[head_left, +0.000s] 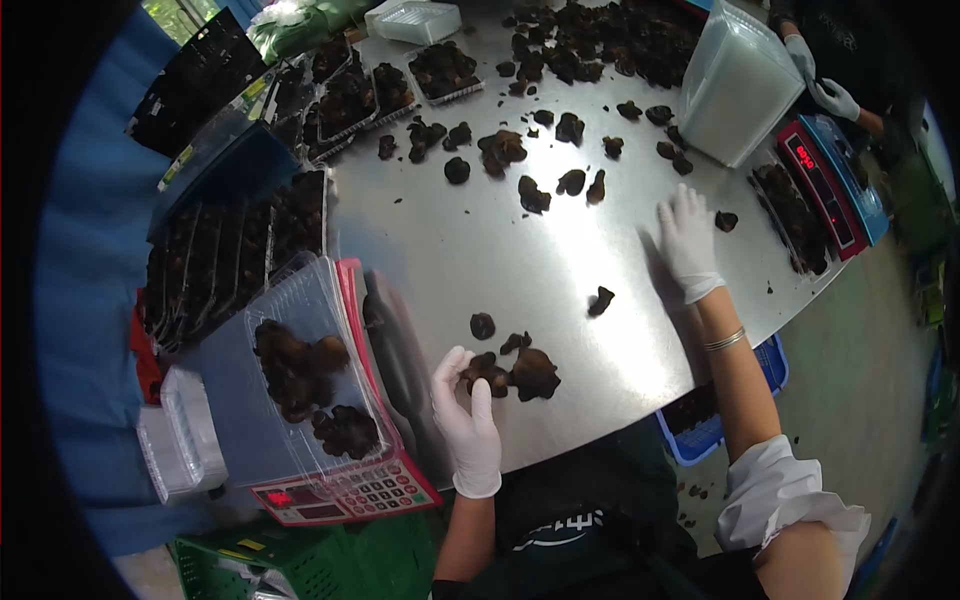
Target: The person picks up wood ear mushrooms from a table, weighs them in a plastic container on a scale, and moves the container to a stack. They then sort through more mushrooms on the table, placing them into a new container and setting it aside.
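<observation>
My left hand (468, 425), in a white glove, is at the near edge of the steel table with thumb and fingers closed round a dark wood ear mushroom (487, 374). Touching or just beside that piece lies a larger brown mushroom clump (535, 374), with smaller bits around it. My right hand (688, 240), also gloved, is stretched out over the right side of the table, fingers extended and nothing visible in it. A small mushroom piece (726, 221) lies just right of its fingers. Left of my left hand, a clear plastic tray (300, 350) with several mushrooms sits on a red digital scale (385, 490).
Filled trays (225, 255) stand at the left; more trays (445, 75) sit at the back. A large mushroom pile (620, 40) covers the far end. Stacked clear trays (740, 85) and a second scale (820, 190) are at the right, near another person's gloved hands (830, 98).
</observation>
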A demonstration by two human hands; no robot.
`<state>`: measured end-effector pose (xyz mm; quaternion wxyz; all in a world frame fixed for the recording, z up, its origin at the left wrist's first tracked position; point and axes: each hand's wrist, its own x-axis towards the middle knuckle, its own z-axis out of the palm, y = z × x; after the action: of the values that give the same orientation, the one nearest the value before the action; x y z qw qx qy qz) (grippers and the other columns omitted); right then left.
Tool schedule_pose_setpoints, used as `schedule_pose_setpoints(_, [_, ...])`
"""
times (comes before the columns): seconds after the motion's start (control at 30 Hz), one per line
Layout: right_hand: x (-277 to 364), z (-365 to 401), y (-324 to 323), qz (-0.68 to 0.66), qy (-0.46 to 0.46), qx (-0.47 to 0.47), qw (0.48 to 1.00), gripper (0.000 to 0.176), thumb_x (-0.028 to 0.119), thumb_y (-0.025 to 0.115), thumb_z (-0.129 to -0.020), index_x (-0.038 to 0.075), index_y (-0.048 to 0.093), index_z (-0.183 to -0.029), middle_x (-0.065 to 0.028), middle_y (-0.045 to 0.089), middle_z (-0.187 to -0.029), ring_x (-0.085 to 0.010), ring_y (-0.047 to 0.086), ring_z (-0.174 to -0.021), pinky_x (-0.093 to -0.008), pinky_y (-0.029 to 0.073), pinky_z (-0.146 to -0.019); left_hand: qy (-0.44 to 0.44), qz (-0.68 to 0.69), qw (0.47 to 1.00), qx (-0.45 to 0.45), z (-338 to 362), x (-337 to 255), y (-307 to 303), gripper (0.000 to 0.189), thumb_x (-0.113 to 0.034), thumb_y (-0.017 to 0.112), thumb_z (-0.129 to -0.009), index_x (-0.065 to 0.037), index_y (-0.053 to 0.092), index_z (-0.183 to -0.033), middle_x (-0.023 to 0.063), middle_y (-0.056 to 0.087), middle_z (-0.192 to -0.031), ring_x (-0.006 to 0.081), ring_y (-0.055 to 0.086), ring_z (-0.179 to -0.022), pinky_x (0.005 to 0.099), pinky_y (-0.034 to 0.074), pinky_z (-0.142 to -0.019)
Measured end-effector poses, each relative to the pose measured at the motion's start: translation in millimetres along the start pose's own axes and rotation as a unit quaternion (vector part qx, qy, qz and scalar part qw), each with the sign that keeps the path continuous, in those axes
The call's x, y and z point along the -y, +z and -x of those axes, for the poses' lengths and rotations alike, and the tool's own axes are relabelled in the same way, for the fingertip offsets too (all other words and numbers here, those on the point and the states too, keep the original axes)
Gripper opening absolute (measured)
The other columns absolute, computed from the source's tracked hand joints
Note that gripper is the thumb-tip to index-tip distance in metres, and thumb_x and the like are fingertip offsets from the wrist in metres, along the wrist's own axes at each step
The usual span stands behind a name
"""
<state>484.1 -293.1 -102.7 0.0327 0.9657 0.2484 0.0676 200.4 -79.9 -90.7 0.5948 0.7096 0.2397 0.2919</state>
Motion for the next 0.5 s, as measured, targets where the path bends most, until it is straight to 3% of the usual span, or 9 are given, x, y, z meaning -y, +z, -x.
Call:
schedule_pose_setpoints(0.07, [-13.0,-20.3,12.6,-0.123,0.098,-0.219,0.963,0.055,0.033,0.060,-0.092,0.008,0.052,-0.140,-0.0247,0.045,-0.145,-0.0401,0.041,-0.135,-0.0506,0.031,-0.114,0.004,-0.028,1.000,0.010,-1.5,0.9,0.6,0.041,0.002,0.053,-0.091,0.005,0.050,-0.132,0.0132,0.058,-0.121,0.0210,0.057,-0.113,0.0353,0.041,-0.106])
schedule_pose_setpoints(0.1, [-6.7,-25.5,2.7,-0.123,0.099,-0.219,0.963,0.055,0.033,0.060,-0.092,0.008,0.052,-0.140,-0.0247,0.045,-0.145,-0.0401,0.041,-0.135,-0.0506,0.031,-0.114,0.004,-0.028,1.000,0.010,-1.3,1.7,0.9,0.041,0.002,0.053,-0.091,0.005,0.050,-0.132,0.0132,0.058,-0.121,0.0210,0.057,-0.113,0.0353,0.041,-0.106])
schedule_pose_setpoints(0.17, [25.1,-38.2,-29.8,-0.269,-0.020,-0.141,0.953,0.055,0.035,0.063,-0.089,0.012,0.055,-0.138,-0.0220,0.047,-0.145,-0.0381,0.044,-0.132,-0.0511,0.035,-0.110,-0.011,-0.029,1.000,0.007,-2.4,3.3,2.1,0.043,0.000,0.059,-0.089,0.002,0.052,-0.132,0.0151,0.060,-0.120,0.0261,0.058,-0.114,0.0386,0.042,-0.105])
schedule_pose_setpoints(0.23, [47.5,-56.0,-24.7,-0.222,-0.040,-0.097,0.969,0.058,0.035,0.065,-0.086,0.018,0.054,-0.141,-0.0225,0.046,-0.145,-0.0374,0.045,-0.131,-0.0465,0.039,-0.107,-0.008,-0.045,0.999,0.013,-2.9,0.5,2.3,0.044,0.001,0.058,-0.088,0.002,0.052,-0.132,0.0150,0.060,-0.120,0.0266,0.058,-0.114,0.0385,0.043,-0.105])
schedule_pose_setpoints(0.27, [55.6,-61.7,-22.5,-0.265,-0.056,-0.118,0.955,0.043,0.032,0.068,-0.084,0.019,0.066,-0.125,-0.0179,0.054,-0.139,-0.0352,0.047,-0.127,-0.0437,0.040,-0.105,-0.007,-0.056,0.998,0.014,-2.9,0.2,1.9,0.045,0.002,0.059,-0.088,0.002,0.052,-0.133,0.0151,0.060,-0.120,0.0267,0.058,-0.114,0.0384,0.043,-0.104])
schedule_pose_setpoints(0.3, [57.7,-68.4,-23.4,-0.266,-0.057,-0.119,0.955,0.043,0.032,0.068,-0.084,0.019,0.066,-0.125,-0.0179,0.054,-0.139,-0.0352,0.047,-0.127,-0.0437,0.040,-0.105,-0.007,-0.067,0.998,0.014,-3.2,0.3,2.2,0.046,0.002,0.059,-0.087,0.002,0.052,-0.133,0.0152,0.060,-0.120,0.0267,0.059,-0.114,0.0384,0.043,-0.104])
schedule_pose_setpoints(0.37, [60.4,-79.6,-25.3,-0.364,-0.061,-0.015,0.929,0.021,0.026,0.070,-0.082,0.016,0.073,-0.100,-0.0103,0.062,-0.127,-0.0337,0.049,-0.123,-0.0446,0.042,-0.102,-0.015,-0.061,0.998,0.003,-2.1,1.7,2.3,0.046,0.001,0.060,-0.086,0.001,0.053,-0.132,0.0156,0.060,-0.119,0.0276,0.059,-0.114,0.0392,0.043,-0.104])
schedule_pose_setpoints(0.4, [63.5,-78.4,-25.0,-0.402,-0.093,-0.067,0.909,0.010,0.023,0.071,-0.081,0.013,0.071,-0.083,-0.0045,0.066,-0.117,-0.0311,0.051,-0.119,-0.0471,0.038,-0.104,-0.013,-0.067,0.998,0.006,-2.3,3.0,2.1,0.046,-0.001,0.060,-0.086,0.001,0.053,-0.131,0.0154,0.060,-0.119,0.0280,0.059,-0.114,0.0395,0.043,-0.104])
schedule_pose_setpoints(0.5, [67.9,-77.9,-26.5,-0.382,-0.188,-0.096,0.900,0.012,0.024,0.070,-0.083,0.015,0.072,-0.089,-0.0049,0.065,-0.117,-0.0300,0.051,-0.119,-0.0475,0.032,-0.109,-0.014,-0.073,0.997,0.006,-3.7,5.7,3.2,0.044,-0.005,0.062,-0.086,0.001,0.055,-0.129,0.0147,0.061,-0.118,0.0287,0.058,-0.114,0.0403,0.043,-0.104])
